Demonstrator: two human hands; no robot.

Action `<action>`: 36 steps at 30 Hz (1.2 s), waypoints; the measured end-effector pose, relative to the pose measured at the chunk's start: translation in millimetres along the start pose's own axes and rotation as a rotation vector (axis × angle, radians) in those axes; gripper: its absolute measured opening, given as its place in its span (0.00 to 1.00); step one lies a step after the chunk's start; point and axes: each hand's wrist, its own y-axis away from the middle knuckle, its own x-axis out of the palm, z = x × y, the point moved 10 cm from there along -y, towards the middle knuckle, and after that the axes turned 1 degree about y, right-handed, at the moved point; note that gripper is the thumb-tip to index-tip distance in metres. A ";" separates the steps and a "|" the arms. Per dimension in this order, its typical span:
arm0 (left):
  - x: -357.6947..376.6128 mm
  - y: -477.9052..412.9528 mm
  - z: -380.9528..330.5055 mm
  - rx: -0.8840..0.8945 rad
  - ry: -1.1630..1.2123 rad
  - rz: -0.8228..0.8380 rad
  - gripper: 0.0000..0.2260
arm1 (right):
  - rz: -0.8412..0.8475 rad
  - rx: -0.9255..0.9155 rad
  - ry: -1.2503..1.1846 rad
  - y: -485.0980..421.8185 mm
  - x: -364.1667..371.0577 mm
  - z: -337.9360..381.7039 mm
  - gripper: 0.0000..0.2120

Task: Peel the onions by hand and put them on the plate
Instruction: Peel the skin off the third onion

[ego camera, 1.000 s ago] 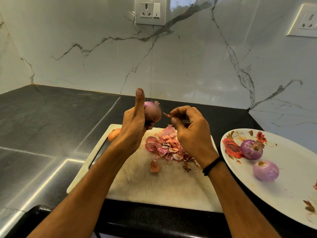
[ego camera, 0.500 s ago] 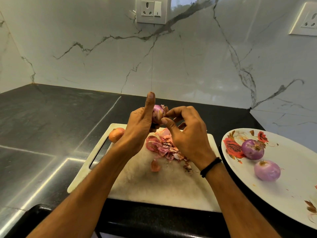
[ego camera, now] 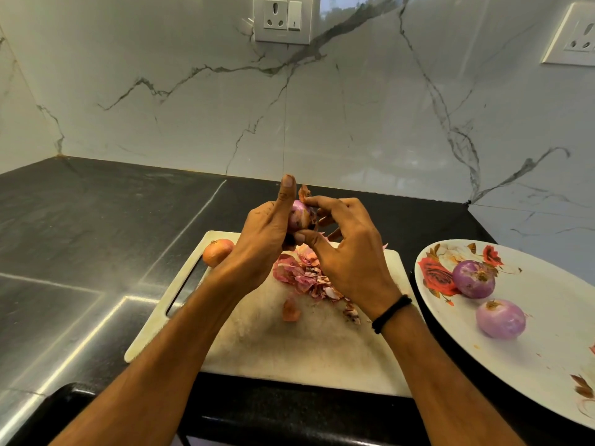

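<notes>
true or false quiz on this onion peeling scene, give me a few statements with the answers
1. Two peeled onions lie on the plate. True.
2. The left hand is empty. False: it grips the held onion above the cutting board.
3. An unpeeled onion sits at the board's far left corner. True.
4. The onion skins are piled on the plate. False: they lie on the cutting board.
5. The right hand pinches the held onion between thumb and forefinger. True.
</notes>
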 end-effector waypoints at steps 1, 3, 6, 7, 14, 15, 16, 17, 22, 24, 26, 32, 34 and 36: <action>0.0 -0.5 -0.1 -0.004 0.016 0.002 0.41 | -0.007 -0.001 0.014 0.1 -1.1 -0.3 0.24; 0.8 -1.1 0.8 -0.011 0.064 0.017 0.40 | -0.020 0.004 0.030 -0.3 -3.0 -2.0 0.23; 1.2 -0.2 0.8 -0.009 0.082 0.032 0.33 | -0.025 0.014 0.009 -0.7 -2.9 -3.1 0.22; 0.7 -0.1 0.7 -0.009 0.079 0.030 0.34 | -0.023 0.013 0.004 -0.6 -2.8 -2.6 0.22; -1.3 0.5 -4.3 0.035 -0.019 -0.006 0.41 | -0.021 0.007 -0.005 -1.1 -3.1 -0.6 0.19; -2.0 0.2 -4.5 0.036 -0.022 -0.012 0.41 | -0.019 0.009 -0.007 -0.8 -2.9 -0.5 0.19; -2.4 -0.2 -4.1 0.034 -0.025 -0.015 0.40 | -0.019 0.010 -0.005 -0.8 -2.8 -0.9 0.19; -2.5 -0.4 -3.5 0.030 -0.029 -0.013 0.38 | -0.019 0.010 -0.001 -0.7 -3.1 -1.0 0.19; -1.7 -0.2 -4.3 0.053 -0.056 -0.008 0.26 | -0.028 0.016 -0.010 -0.6 -5.0 -2.3 0.14; -2.8 -0.3 -5.5 0.059 -0.055 -0.020 0.26 | -0.037 0.012 -0.022 -0.2 -4.5 -1.6 0.10; -4.0 0.5 -7.1 0.065 -0.058 -0.029 0.26 | -0.041 0.010 -0.035 -0.1 -3.8 -1.0 0.11; -2.4 1.3 -10.2 0.093 -0.058 -0.003 0.24 | -0.012 0.012 -0.027 -0.4 -2.3 -0.5 0.18; -1.4 2.4 -11.0 0.101 -0.063 0.003 0.24 | -0.010 0.016 -0.016 -0.6 -2.8 -1.5 0.17; -1.6 3.1 -11.7 0.107 -0.058 0.002 0.23 | -0.019 0.016 -0.012 -0.6 -3.8 -2.3 0.13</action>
